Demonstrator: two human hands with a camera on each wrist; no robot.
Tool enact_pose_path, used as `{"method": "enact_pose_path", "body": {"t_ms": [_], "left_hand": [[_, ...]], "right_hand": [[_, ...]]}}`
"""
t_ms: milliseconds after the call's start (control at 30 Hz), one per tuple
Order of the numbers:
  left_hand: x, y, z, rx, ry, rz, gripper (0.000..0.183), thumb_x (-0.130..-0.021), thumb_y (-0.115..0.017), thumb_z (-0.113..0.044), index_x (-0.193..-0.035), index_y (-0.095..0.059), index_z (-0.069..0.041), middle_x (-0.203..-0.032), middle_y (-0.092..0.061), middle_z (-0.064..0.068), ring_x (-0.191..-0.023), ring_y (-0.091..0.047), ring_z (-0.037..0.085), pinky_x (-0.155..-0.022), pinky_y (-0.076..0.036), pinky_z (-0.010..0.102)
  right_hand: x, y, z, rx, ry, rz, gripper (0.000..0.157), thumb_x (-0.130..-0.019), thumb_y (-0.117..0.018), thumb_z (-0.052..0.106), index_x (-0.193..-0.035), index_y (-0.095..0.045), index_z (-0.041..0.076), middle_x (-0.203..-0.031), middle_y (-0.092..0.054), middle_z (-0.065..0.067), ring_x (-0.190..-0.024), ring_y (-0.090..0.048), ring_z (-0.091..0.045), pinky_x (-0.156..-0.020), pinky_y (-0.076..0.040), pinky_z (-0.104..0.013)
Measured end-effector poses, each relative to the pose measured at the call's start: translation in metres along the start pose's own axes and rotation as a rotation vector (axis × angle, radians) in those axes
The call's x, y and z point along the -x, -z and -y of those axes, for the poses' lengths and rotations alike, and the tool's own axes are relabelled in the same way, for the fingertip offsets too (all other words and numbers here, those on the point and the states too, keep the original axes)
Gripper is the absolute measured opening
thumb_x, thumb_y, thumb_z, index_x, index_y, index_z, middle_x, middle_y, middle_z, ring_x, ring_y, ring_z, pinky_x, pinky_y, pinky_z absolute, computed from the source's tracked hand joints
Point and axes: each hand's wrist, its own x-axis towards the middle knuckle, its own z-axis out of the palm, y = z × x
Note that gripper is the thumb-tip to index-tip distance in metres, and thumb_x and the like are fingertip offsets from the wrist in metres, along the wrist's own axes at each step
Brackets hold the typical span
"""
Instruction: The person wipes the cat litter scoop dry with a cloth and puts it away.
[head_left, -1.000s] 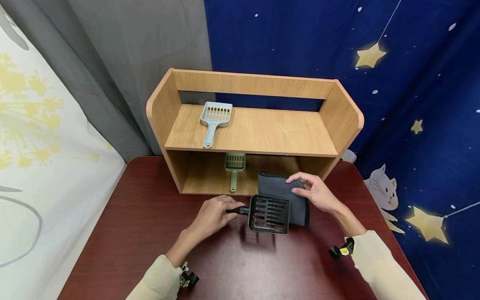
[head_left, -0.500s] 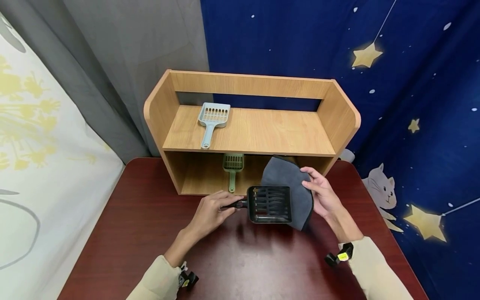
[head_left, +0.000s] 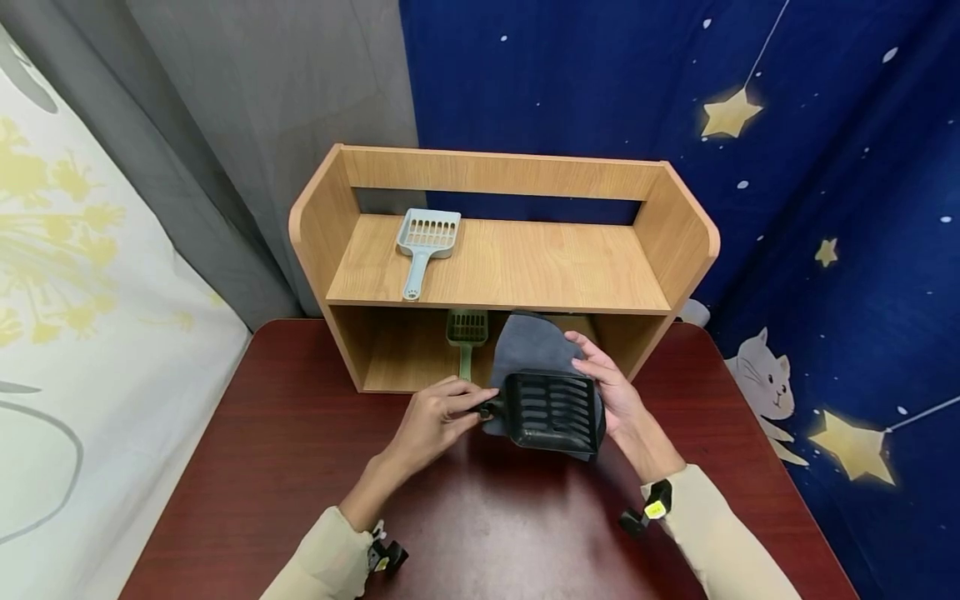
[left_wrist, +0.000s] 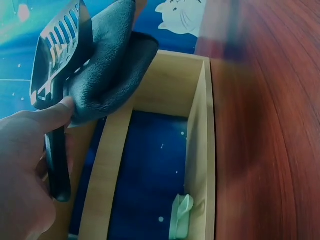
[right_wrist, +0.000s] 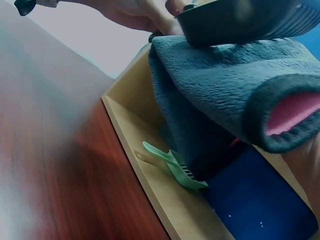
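Observation:
In the head view my left hand [head_left: 435, 417] pinches the handle of a black slotted litter scoop [head_left: 555, 443], held over the table in front of the shelf. My right hand [head_left: 611, 387] grips a dark grey cloth [head_left: 528, 342] behind the scoop. From the left wrist, the scoop's handle [left_wrist: 59, 167] runs down past my thumb, and the folded cloth [left_wrist: 107, 70] lies against the scoop's back. A pink inner side shows within the cloth's fold [right_wrist: 210, 80] in the right wrist view; most right fingers are hidden there.
A two-tier wooden shelf [head_left: 540, 262] stands at the back of the dark red table [head_left: 487, 533]. On its upper board lies a light blue litter scoop [head_left: 423, 250]. A green litter scoop [head_left: 467, 329] lies on the lower tier, just behind the cloth. Curtains hang behind.
My right hand has lifted the cloth's right side and swung left with it, so the cloth now spreads further behind the scoop. The scoop has shifted slightly right and tilted.

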Motion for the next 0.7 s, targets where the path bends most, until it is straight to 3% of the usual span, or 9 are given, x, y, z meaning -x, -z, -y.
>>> {"method": "enact_pose_path", "body": {"t_ms": [233, 433, 700], "left_hand": [[0.008, 0.011, 0.009, -0.068, 0.028, 0.001, 0.047, -0.076, -0.091, 0.005, -0.120, -0.081, -0.010, -0.106, -0.078, 0.002, -0.098, -0.072, 0.018, -0.074, -0.060, 0.035], [0.015, 0.017, 0.016, -0.127, 0.073, 0.019, 0.048, -0.077, -0.090, 0.003, -0.122, -0.081, -0.012, -0.103, -0.078, 0.000, -0.095, -0.071, 0.016, -0.071, -0.059, 0.035], [0.013, 0.012, 0.017, -0.084, 0.077, 0.004, 0.046, -0.078, -0.090, 0.004, -0.121, -0.081, -0.010, -0.103, -0.078, 0.002, -0.094, -0.071, 0.017, -0.072, -0.058, 0.035]], "right_hand": [[0.010, 0.003, 0.018, 0.031, 0.037, 0.025, 0.044, -0.111, -0.027, -0.009, -0.137, -0.057, 0.010, -0.123, -0.070, -0.010, -0.104, -0.073, -0.022, -0.083, -0.061, -0.031], [0.018, 0.000, 0.036, 0.055, 0.057, 0.074, 0.045, -0.110, -0.027, -0.012, -0.139, -0.057, 0.006, -0.127, -0.070, -0.013, -0.107, -0.073, -0.025, -0.085, -0.062, -0.034], [0.018, -0.002, 0.038, 0.061, 0.074, 0.077, 0.048, -0.109, -0.024, -0.012, -0.140, -0.056, 0.007, -0.124, -0.070, -0.012, -0.104, -0.073, -0.025, -0.083, -0.061, -0.034]]}}
